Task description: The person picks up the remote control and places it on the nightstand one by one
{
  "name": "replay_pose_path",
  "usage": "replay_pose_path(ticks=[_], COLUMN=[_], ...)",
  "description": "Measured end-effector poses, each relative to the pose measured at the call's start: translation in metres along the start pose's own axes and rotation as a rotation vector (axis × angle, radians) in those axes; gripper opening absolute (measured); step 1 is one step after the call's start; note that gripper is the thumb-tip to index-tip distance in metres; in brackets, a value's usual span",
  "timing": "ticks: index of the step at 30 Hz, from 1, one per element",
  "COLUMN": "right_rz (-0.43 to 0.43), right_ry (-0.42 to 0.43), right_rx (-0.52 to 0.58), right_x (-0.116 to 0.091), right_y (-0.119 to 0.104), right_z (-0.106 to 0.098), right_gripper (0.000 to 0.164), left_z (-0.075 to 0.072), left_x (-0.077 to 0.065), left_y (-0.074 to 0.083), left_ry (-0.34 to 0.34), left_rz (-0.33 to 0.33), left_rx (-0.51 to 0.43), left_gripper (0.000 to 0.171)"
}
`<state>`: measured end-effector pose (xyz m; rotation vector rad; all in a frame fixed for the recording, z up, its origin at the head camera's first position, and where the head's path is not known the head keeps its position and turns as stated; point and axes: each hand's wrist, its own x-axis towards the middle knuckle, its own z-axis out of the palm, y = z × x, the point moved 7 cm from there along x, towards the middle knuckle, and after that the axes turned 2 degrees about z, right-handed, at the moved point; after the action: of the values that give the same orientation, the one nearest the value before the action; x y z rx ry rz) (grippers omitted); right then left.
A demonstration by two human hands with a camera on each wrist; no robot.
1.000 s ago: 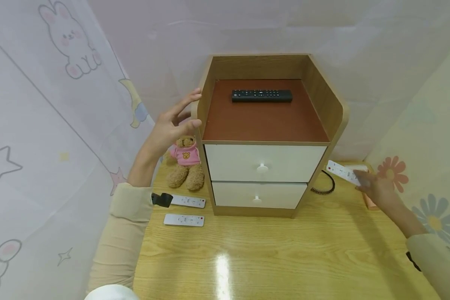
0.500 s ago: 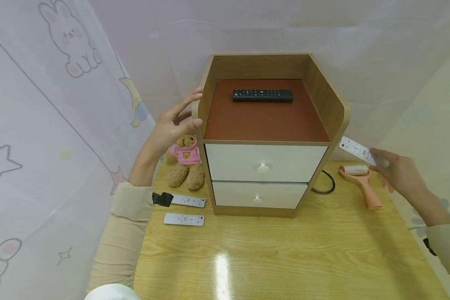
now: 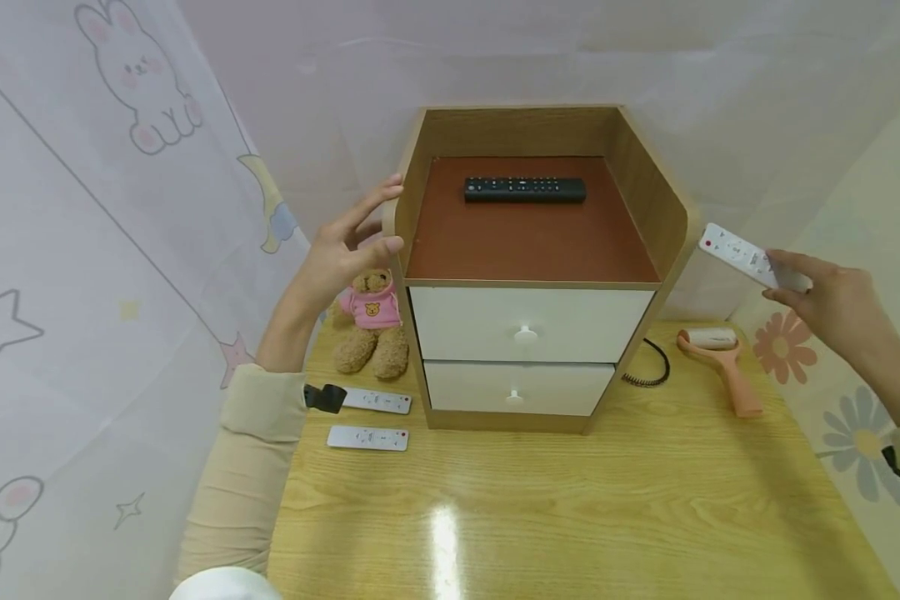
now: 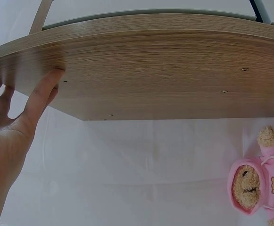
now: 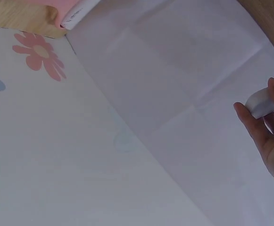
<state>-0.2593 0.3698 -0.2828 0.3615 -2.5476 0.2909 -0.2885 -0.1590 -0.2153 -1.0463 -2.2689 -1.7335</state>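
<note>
My right hand point(image 3: 843, 304) pinches a white remote control point(image 3: 742, 257) by its near end, raised beside the cabinet's right side panel. In the right wrist view, the remote's end point(image 5: 261, 102) shows between thumb and fingers. My left hand point(image 3: 341, 250) rests on the left side panel of a small wooden cabinet point(image 3: 532, 348) with two white drawers, both pushed in. Its fingers lie spread against the wood point(image 4: 151, 75) in the left wrist view. On the cabinet's brown top lies a black remote control point(image 3: 525, 190).
Left of the cabinet, a teddy bear point(image 3: 372, 317) in a pink hoodie sits above two white remotes, the upper point(image 3: 377, 401) and the lower point(image 3: 367, 438). To the right are a black coiled band point(image 3: 648, 379) and an orange lint roller point(image 3: 727, 367) on the wooden table point(image 3: 570, 508).
My right hand has lifted the white remote up and to the right, from above the lint roller to beside the cabinet's top. The left hand stays where it was.
</note>
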Motion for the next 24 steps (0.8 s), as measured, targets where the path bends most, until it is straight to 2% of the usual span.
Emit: replay_pose_path(ticks=[5, 10, 17, 24], right_rz=[0.020, 0.001, 0.031, 0.016], right_ry=[-0.005, 0.020, 0.004, 0.049], right_rx=[-0.008, -0.027, -0.045, -0.090], right_x=[0.014, 0.032, 0.059, 0.076], right_y=[0.001, -0.008, -0.016, -0.025], right_z=[-0.014, -0.030, -0.048, -0.066], right_gripper=[0.055, 0.054, 0.053, 0.049], left_z=[0.000, -0.001, 0.000, 0.000], left_x=[0.000, 0.000, 0.000, 0.000], left_y=[-0.001, -0.001, -0.001, 0.000], left_ry=[0.002, 0.003, 0.002, 0.005], left_rz=[-0.001, -0.003, 0.001, 0.005], left_rx=[0.000, 0.001, 0.001, 0.004], left_gripper=[0.057, 0.058, 0.058, 0.057])
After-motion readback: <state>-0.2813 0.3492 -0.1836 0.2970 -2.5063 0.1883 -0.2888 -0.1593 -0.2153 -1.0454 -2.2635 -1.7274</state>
